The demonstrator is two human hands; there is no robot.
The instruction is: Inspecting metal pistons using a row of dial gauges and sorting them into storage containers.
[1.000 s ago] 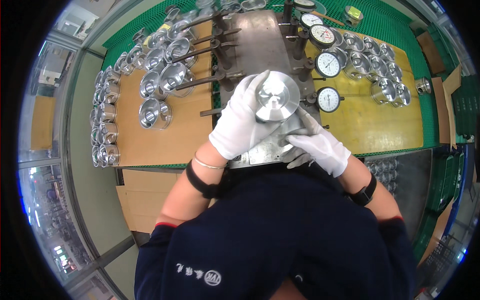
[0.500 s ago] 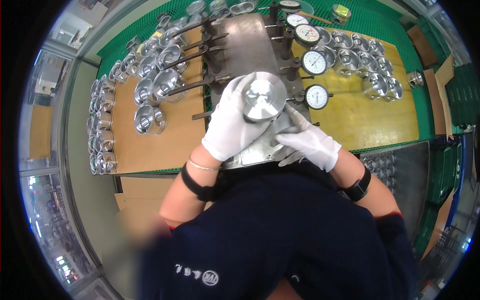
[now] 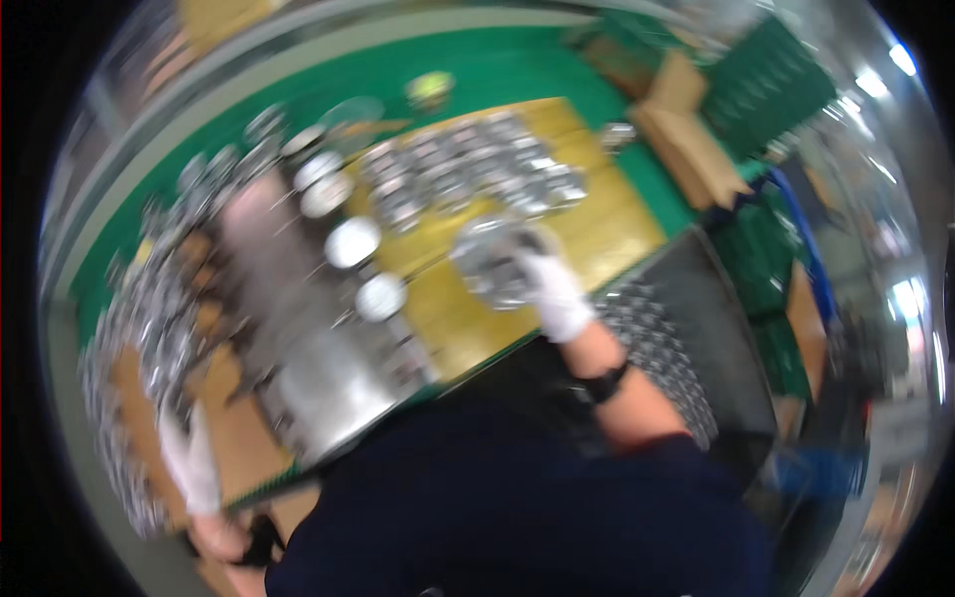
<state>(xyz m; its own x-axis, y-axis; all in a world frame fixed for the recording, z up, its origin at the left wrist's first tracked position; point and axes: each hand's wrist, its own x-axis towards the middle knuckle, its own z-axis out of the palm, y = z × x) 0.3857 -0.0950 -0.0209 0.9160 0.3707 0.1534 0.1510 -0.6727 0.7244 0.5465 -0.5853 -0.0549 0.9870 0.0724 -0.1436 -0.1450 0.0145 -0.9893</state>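
Note:
The whole view is smeared by motion. My right hand [image 3: 557, 296], in a white glove, has its fingers closed on a shiny metal piston [image 3: 485, 267] over the yellow board, in front of the rows of pistons. Off at the left, my gloved left hand [image 3: 191, 460] reaches over the brown board, close to the pistons [image 3: 164, 363] standing there. Blur hides whether its fingers touch one. Between my hands lies the steel gauge fixture [image 3: 333, 393], with several round white dial gauges [image 3: 381, 297] along its right side.
Several pistons [image 3: 453, 189] stand in rows on the yellow board [image 3: 597, 224]. A green mat [image 3: 517, 65] covers the bench behind. At right are an open cardboard box [image 3: 691, 154] and green crates [image 3: 741, 259]. Many metal parts [image 3: 657, 348] lie below the bench's front edge.
The view has swung to the right. My hands have parted: the right has carried a piston from the fixture to the yellow board, while the left has let go and moved to the left-hand pistons.

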